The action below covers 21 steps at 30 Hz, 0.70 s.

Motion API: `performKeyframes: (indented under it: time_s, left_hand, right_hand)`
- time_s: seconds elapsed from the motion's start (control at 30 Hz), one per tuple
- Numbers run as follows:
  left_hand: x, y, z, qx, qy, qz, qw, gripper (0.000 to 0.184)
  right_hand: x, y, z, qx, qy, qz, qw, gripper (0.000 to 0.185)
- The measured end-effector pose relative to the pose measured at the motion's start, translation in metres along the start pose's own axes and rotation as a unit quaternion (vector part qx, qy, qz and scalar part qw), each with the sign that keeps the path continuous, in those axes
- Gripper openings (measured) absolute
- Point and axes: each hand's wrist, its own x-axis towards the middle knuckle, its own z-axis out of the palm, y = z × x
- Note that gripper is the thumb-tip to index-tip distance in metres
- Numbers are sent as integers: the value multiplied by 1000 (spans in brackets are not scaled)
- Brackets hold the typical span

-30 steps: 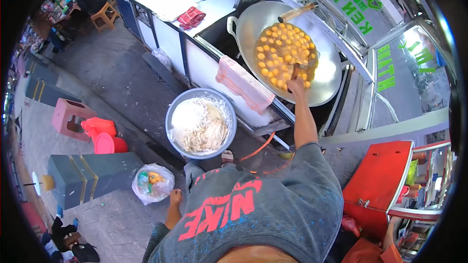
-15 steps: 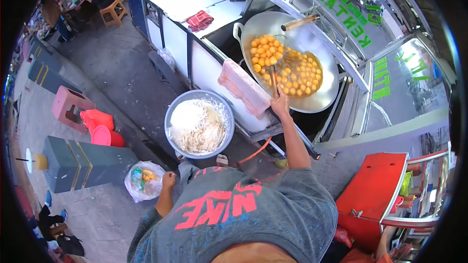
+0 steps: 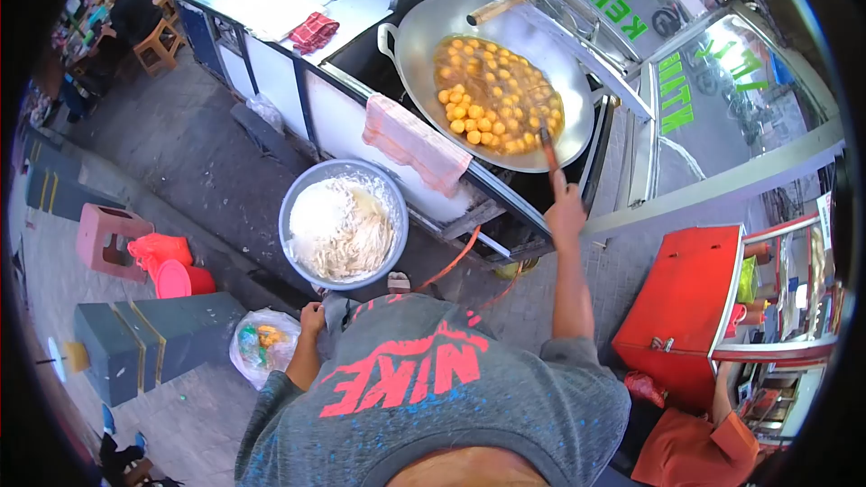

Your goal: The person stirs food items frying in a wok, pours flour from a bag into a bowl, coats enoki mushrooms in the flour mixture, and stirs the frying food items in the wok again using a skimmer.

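My right hand (image 3: 566, 213) is closed around the wooden handle of a wire skimmer (image 3: 549, 151), over the near right rim of a big metal wok (image 3: 417, 59). The skimmer's mesh head cannot be made out among the oil and balls. Many round golden balls (image 3: 469, 115) fry in the bubbling oil, some heaped at the near left. Down by my leg, my left hand (image 3: 312, 317) is curled closed; what it holds, if anything, is hidden. A grey tub (image 3: 287, 234) of white flour and pale strips stands ahead of it.
A pinkish cloth (image 3: 415, 144) hangs over the cart's edge, and a red checked cloth (image 3: 314, 32) lies on the white counter (image 3: 257, 9). At left are a plastic bag (image 3: 263, 347), a concrete barrier (image 3: 135, 334) and a pink stool (image 3: 104, 234). Another person in orange (image 3: 695, 451) is at lower right.
My right hand has moved right and nearer with the skimmer. Its mesh, earlier visible full of balls at the wok's left, is now indistinct in the oil. The view has shifted; my left hand stays low.
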Motion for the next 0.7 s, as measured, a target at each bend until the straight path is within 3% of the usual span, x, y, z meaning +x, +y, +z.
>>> performKeyframes:
  time_s: [0.1, 0.13, 0.17, 0.2, 0.23, 0.3, 0.43, 0.47, 0.57, 0.7]
  left_hand:
    - [-3, -15, -1, 7, -3, 13, 1000, 29]
    - [4, -42, 8, -29, -9, -5, 1000, 29]
    - [10, -69, 14, -13, -3, 41, 999, 28]
    - [-9, -55, 4, -32, -1, -6, 999, 28]
    - [-1, -92, 17, -63, 5, -16, 998, 28]
    - [-32, -84, 2, -21, 8, -22, 1000, 30]
    - [-81, -82, -14, 11, -28, -105, 994, 27]
    - [-96, -71, -18, 9, 7, -102, 995, 27]
    - [-99, -98, -13, 31, -35, -127, 991, 26]
    - [-102, -90, -18, -42, 0, -144, 989, 26]
  right_hand:
    - [53, 37, 10, -23, 20, 34, 999, 65]
    - [68, 46, 15, -21, -3, 51, 998, 66]
    - [85, 52, 19, -19, -23, 66, 997, 67]
    - [100, 53, 23, 12, -49, 81, 995, 62]
    - [114, 48, 23, 70, -109, 81, 988, 54]
    - [134, 38, 62, 90, -133, 53, 986, 47]
    - [176, -29, 177, 300, -41, 87, 949, 14]
    - [190, -44, 212, 331, -15, 90, 939, 8]
    - [199, -116, 174, 571, -192, 146, 785, 10]
    - [197, -159, 141, 649, -191, 116, 727, 17]
